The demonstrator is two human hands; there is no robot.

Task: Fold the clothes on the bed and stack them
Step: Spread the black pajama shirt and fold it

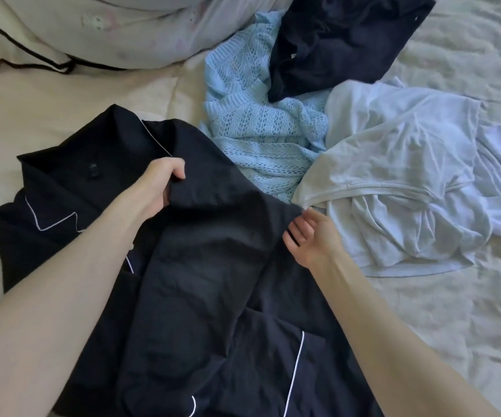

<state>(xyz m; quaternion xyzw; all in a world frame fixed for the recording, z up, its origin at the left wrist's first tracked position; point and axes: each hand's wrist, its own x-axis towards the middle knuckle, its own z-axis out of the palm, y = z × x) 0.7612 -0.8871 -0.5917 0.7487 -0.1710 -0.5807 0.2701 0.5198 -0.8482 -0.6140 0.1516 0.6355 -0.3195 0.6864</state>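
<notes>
Navy piped pyjama top (pixel 201 266) runs off the bottom edge; our left hand (pixel 160 183) grips a fold, right hand (pixel 312 239) hovers loose-fingered, holding nothing. We count four garments on the bed (pixel 454 326): it, knit (pixel 252 127), white tee (pixel 393 176), dark piece (pixel 342 40) partly cropped.

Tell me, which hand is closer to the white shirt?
The right hand. It hovers open at the white shirt's near edge, almost touching it. The left hand is farther away, holding a fold of the dark pajama top in its grip.
</notes>
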